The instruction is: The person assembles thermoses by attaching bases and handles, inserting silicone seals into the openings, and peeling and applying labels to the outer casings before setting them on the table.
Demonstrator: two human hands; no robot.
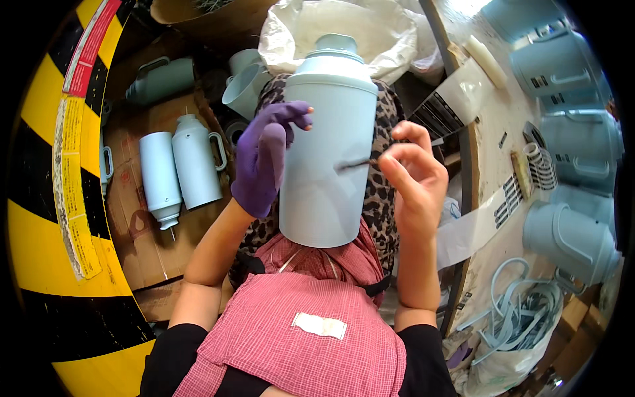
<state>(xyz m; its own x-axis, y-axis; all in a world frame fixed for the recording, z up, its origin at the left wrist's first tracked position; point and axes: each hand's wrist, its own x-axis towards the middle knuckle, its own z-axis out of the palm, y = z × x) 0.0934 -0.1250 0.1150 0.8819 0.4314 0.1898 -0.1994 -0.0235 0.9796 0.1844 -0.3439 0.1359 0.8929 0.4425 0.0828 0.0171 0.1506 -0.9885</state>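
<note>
Flask: plain pale blue
Thin piece: dark
Glove: purple
Apron: pinkish red, fine pale checks
Lap cloth: leopard spots, black on brown
Panel: stripes of yellow and black
Jugs at table's right edge: pale blue

blurred dark sliver, kind unclear, upper-right blue container cut off

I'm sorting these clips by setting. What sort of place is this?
Probably a workshop or small factory handling jug-like flasks: one pale blue flask is on the person's lap, similar flasks crowd the bench on the right, and a white sack holds loose pale blue strips.
</note>
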